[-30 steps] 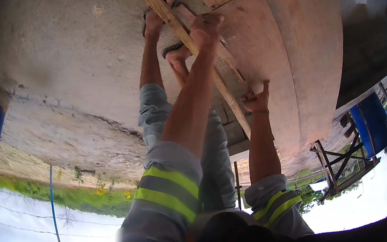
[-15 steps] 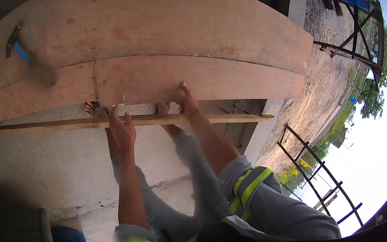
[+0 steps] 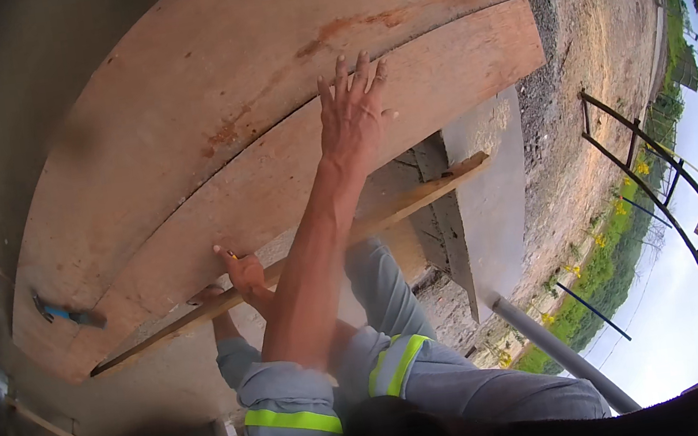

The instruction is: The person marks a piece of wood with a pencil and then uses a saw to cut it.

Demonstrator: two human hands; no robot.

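Plywood now has the left hand spread, apparently flat, upon it.

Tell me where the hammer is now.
In the head view, the blue-handled hammer lies at left, on the lower-left end of the plywood, just above the left tip of the wooden batten.

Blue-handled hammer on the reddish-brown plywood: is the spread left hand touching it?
Apart. The head view shows a broad stretch of plywood between the hammer and the left hand.
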